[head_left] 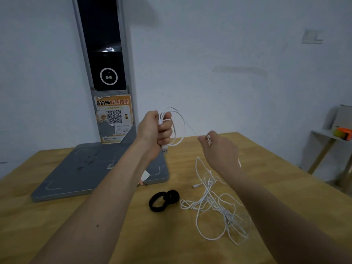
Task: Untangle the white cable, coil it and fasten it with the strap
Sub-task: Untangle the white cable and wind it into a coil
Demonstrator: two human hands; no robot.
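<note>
Left hand (155,128): raised above the far edge of the table, fingers curled into a fist around several gathered loops of the white cable (209,202); a USB plug (165,149) hangs out below the fist, pointing down.

Coil: one wide loop swings out to the right of the left fist and back under it, clear of the table.

Right hand (219,149): held up to the right of the left and a little lower, palm turned away from the camera; thumb and forefinger are pinched together on a single strand, the other fingers loosely bent.

Link between hands: a thin run of cable passes from the coil across to the right hand's pinch — it looks nearly taut.

Rest of the cable: below the right wrist it drops to the wooden table (95,235) and lies in a loose, tangled heap of crossing loops, near the right forearm.

Strap: the black strap (163,200) lies flat on the table in two joined rings, just left of the tangle — neither hand touches it.

Backdrop: a grey scale-like platform (76,178) with a tall column (106,73) stands at the table's far left, an orange QR-code notice (114,113) stuck on the column; a white wall behind.
</note>
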